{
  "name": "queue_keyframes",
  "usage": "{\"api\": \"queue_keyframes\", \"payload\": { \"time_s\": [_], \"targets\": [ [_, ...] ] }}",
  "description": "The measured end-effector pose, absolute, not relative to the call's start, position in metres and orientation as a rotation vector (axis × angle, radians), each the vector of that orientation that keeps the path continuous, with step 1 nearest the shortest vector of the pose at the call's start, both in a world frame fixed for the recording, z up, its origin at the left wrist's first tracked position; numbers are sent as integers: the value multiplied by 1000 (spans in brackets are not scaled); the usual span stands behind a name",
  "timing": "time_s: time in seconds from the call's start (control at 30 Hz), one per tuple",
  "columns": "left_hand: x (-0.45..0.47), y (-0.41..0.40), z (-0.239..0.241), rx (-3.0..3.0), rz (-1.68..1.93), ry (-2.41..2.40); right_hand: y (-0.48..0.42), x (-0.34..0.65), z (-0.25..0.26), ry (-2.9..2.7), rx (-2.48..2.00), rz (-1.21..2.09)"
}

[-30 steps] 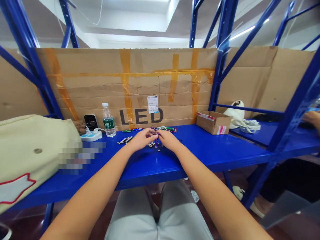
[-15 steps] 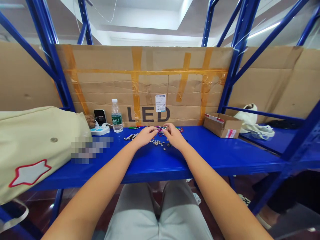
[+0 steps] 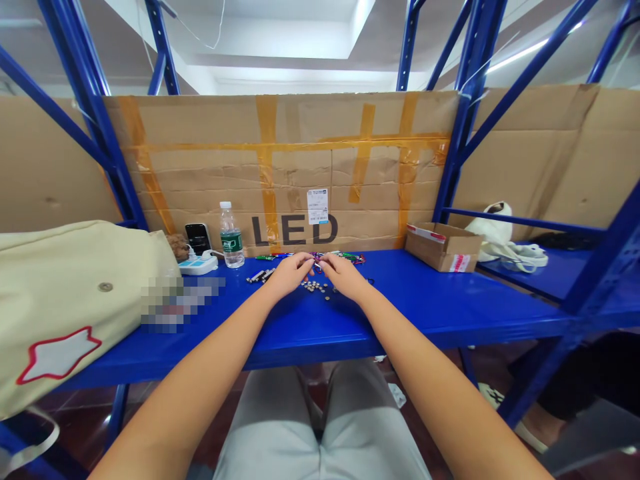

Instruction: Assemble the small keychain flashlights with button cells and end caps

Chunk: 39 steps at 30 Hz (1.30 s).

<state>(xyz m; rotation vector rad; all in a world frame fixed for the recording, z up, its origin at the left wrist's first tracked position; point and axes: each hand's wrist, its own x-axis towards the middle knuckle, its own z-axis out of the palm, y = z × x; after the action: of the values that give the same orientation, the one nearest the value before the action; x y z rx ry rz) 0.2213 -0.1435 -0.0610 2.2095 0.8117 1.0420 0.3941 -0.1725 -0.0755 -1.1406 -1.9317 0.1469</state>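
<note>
My left hand [image 3: 292,275] and my right hand [image 3: 346,276] meet over the blue tabletop, fingers curled and pinched close together. Something small lies between their fingertips, too small and covered to name. Just below the fingers is a scatter of small round silver pieces [image 3: 314,287] that look like button cells. Dark and silver cylinders [image 3: 258,276] lie to the left of my left hand. Behind both hands runs a row of slim coloured items [image 3: 350,257], partly hidden by my fingers.
A water bottle [image 3: 232,239], a white power strip [image 3: 199,264] and a phone [image 3: 198,238] stand at the back left. A cream bag [image 3: 125,293] covers the left end. An open cardboard box [image 3: 440,248] sits at the back right. Behind rises a cardboard wall [image 3: 220,173].
My right hand has moved left and lowered its fingers, bringing its fingertips close to those of my left hand. The left hand stays in nearly the same place. The view has shifted slightly.
</note>
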Motion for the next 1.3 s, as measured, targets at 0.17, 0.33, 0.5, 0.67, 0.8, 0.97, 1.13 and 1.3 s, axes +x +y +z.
{"api": "queue_keyframes", "payload": {
  "time_s": [0.17,0.33,0.5,0.67,0.8,0.97,1.13,1.3],
  "targets": [
    [223,-150,-59,2291,1029,871,-182,392,-73,-2095,-1390,-75],
    [224,-153,-56,2385,1014,1026,-189,390,-71,-2085,-1565,-256],
    [223,-152,-56,2412,990,1052,-192,388,-70,-2215,-1581,-416],
    [223,-151,-58,2499,994,1102,-195,386,-69,-2218,-1602,-477],
    [224,-150,-60,2559,1031,1094,-195,384,-69,-2239,-1663,-456],
    [223,-154,-57,2495,1008,1064,-194,384,-70,-2257,-1689,-394],
    [222,-156,-54,2487,992,998,-196,384,-68,-2259,-1637,-344],
    [221,-155,-54,2465,985,995,-196,383,-68,-2259,-1672,-367]
  ]
}}
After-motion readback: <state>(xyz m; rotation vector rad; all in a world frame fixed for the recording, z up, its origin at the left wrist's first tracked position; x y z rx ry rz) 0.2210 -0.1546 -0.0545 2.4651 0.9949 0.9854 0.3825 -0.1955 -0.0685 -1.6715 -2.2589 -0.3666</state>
